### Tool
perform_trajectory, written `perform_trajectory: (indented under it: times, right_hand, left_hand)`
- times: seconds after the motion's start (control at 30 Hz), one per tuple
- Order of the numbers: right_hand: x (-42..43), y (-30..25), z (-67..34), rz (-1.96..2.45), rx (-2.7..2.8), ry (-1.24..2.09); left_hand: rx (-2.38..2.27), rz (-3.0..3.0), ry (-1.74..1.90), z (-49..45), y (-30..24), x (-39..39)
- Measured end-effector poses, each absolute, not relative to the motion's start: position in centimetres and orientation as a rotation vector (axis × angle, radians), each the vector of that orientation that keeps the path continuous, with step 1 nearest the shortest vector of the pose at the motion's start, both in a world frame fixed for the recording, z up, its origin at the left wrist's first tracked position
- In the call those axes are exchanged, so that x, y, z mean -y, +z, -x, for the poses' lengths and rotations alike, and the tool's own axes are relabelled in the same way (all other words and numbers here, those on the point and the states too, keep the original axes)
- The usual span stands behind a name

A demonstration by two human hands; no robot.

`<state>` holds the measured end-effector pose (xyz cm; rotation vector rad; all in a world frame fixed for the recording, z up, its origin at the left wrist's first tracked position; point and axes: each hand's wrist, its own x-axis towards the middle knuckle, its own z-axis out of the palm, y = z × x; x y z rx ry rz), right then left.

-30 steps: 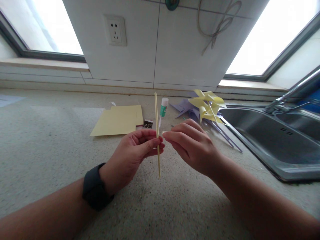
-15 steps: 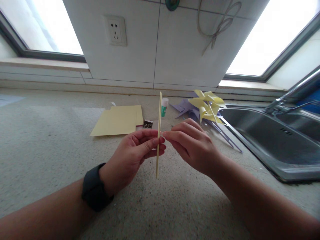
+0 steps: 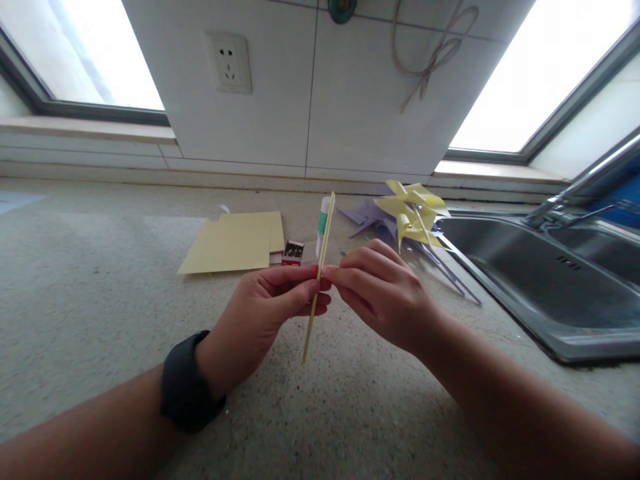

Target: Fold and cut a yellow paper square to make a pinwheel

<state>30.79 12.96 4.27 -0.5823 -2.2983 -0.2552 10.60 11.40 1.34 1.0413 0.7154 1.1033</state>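
Observation:
Near the centre, a narrow strip of yellow paper (image 3: 326,230) stands slightly tilted; I cannot tell if it is a stick or a sheet seen edge-on. My left hand (image 3: 265,300), below a dark wristband, pinches it around its middle, with fingers behind it. From the other side my right hand (image 3: 385,290) is closed, its thumb and forefinger tips pressed together against the paper. Whatever those fingertips hold is too small or hidden to make out. Behind the strip stands a green-and-white glue stick (image 3: 323,217), partly covered. A small open box (image 3: 293,253) holds several tiny metal pieces.
Yellow paper sheets (image 3: 230,243) lie behind my left hand. Yellow and purple paper pinwheels (image 3: 417,207) with purple sticks lie at the back right, beside a steel sink (image 3: 515,280) with a faucet (image 3: 555,207). A tiled wall with a socket (image 3: 230,63) bounds the counter.
The yellow paper strip has tilted, its top leaning right and its bottom swinging left. My right fingertips have moved slightly closer against it.

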Motion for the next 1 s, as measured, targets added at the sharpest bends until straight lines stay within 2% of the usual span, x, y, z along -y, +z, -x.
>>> perform_trajectory:
  times: [0.17, 1.0]
  right_hand:
    - [-13.04, 4.13, -30.78, 0.557, 2.307, -0.271]
    - [-13.37, 3.93, -30.93, 0.624, 2.368, -0.265]
  left_hand:
    - [-0.802, -1.168, 1.086, -10.53, 1.18, -11.27]
    - [-0.729, -1.028, 1.121, -11.01, 1.39, -11.46]
